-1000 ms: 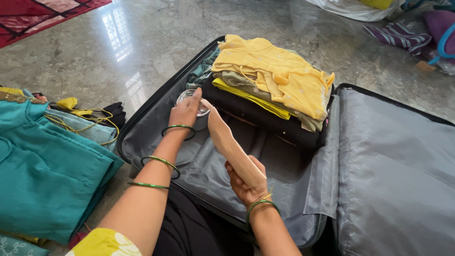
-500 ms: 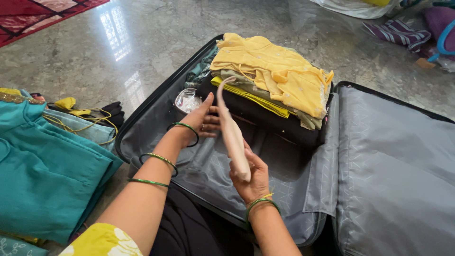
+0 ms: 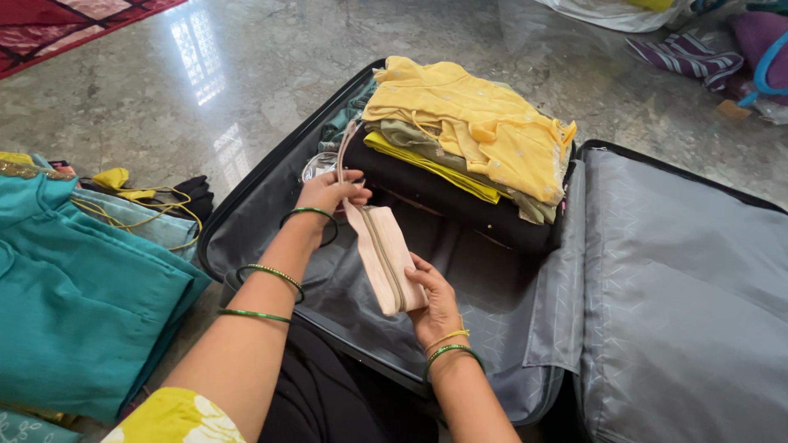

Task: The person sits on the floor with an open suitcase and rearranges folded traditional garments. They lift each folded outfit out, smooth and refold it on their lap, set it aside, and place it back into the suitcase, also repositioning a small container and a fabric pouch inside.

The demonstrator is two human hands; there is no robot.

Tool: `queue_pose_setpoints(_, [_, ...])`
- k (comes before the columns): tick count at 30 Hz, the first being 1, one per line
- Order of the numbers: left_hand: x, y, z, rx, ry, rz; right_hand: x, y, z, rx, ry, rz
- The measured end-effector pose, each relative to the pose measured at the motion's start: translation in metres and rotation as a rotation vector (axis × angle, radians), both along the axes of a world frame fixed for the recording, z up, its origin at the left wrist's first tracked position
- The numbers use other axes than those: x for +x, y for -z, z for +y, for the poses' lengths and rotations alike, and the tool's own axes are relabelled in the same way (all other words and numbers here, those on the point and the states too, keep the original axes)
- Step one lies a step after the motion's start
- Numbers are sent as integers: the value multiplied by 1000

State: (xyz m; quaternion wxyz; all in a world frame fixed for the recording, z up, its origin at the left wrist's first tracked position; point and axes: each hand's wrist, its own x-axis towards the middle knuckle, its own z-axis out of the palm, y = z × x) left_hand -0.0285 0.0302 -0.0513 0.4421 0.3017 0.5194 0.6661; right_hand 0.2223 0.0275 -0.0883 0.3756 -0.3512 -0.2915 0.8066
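A pale pink zippered pouch [image 3: 382,254] is held on edge over the open grey-lined suitcase [image 3: 492,328]. My left hand [image 3: 328,193] grips its far end, near the strap that loops up toward the clothes. My right hand [image 3: 435,299] holds its near end from below. Just beyond the pouch a stack of folded clothes [image 3: 468,143], yellow on top and black beneath, fills the far part of the suitcase. A small clear round container [image 3: 318,164] lies beside the stack, partly hidden by my left hand.
The suitcase lid [image 3: 689,287] lies flat open to the right. A pile of teal folded clothes [image 3: 74,287] sits on the floor to my left. A red rug [image 3: 57,25] lies far left, and striped fabric and bags [image 3: 698,49] far right on the marble floor.
The pouch has turned from flat to standing on its edge, zipper upward. My left hand moved from the clear container onto the pouch's far end.
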Motion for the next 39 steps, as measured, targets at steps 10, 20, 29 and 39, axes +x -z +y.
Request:
queue_pose_setpoints(10, [-12,3,7,234,-301,57,1,13,8,-17,141,-161])
queue_pose_setpoints(20, [0,16,13,140,-209,539,4,15,10,12,139,-41])
queue_pose_setpoints(29, [16,-9,-5,-306,114,141,2,-1,1,4,137,178])
queue_pose_setpoints(39, [8,-6,-5,-163,68,8,5,-7,0,-38,17,103])
